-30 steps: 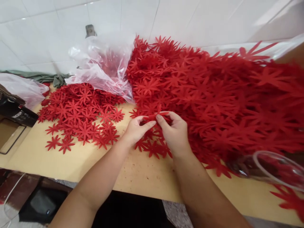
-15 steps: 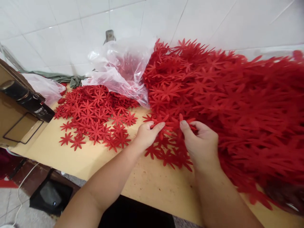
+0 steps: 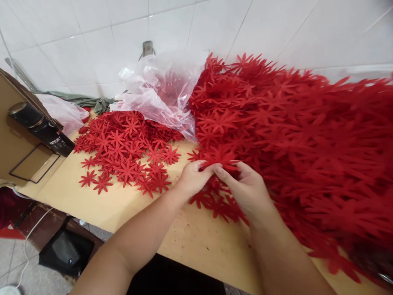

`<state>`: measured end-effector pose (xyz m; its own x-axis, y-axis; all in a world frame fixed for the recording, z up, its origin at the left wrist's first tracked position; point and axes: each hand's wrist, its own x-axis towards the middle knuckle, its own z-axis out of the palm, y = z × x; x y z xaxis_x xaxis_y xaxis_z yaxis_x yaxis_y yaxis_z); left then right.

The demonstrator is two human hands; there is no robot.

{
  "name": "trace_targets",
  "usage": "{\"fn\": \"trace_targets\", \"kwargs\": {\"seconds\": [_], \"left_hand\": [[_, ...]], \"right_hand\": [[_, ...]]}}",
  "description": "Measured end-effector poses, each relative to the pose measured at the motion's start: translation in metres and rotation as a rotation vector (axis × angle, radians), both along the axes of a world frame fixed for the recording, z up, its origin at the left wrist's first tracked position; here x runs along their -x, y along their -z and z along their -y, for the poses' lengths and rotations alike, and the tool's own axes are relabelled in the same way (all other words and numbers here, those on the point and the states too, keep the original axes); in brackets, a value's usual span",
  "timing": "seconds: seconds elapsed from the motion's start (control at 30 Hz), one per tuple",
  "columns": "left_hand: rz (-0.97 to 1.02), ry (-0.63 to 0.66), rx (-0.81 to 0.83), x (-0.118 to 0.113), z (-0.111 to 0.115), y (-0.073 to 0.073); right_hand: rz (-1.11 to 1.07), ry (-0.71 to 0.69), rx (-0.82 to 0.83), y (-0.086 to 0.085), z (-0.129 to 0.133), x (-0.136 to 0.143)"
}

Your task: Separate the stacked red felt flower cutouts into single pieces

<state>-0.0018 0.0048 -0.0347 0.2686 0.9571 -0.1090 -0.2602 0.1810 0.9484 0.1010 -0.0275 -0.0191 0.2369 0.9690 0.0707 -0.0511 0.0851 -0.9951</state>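
Both hands meet in front of the large pile of red flower shapes [image 3: 276,123]. My left hand [image 3: 196,176] pinches red flower pieces [image 3: 221,157] by their left side. On the right side of the same pieces, my right hand [image 3: 242,180] is closed, its thumb tip touching the left thumb. How many pieces are held cannot be told. Below the hands, more red flowers [image 3: 219,205] lie on the tan tabletop [image 3: 196,233]. A smaller heap of red flowers [image 3: 123,143] spreads to the left.
A clear plastic bag [image 3: 166,90] rests between the two piles against the tiled wall [image 3: 276,28]. At the left stand a black vacuum flask [image 3: 39,127] and a cardboard box [image 3: 18,135]. A black bag [image 3: 66,250] is on the floor side, below the table edge.
My right hand has moved left to meet my left hand, so the thumbs now touch. The flower pieces between them have come together. The view has shifted slightly.
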Motion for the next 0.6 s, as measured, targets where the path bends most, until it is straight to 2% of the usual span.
{"fn": "trace_targets", "kwargs": {"seconds": [0.13, 0.2, 0.43, 0.6], "left_hand": [[0.082, 0.117, -0.002, 0.001, 0.005, -0.01], [0.069, 0.134, -0.002, 0.0, 0.007, -0.015], [-0.147, 0.022, 0.007, 0.004, 0.003, -0.017], [-0.109, -0.024, -0.02, 0.004, -0.001, -0.016]], "right_hand": [[-0.023, 0.097, -0.033, 0.001, -0.001, -0.002], [-0.016, 0.15, -0.06, 0.0, -0.002, -0.003], [0.052, 0.34, -0.11, 0.005, -0.008, -0.014], [0.282, 0.348, -0.126, 0.004, -0.01, -0.016]]}}
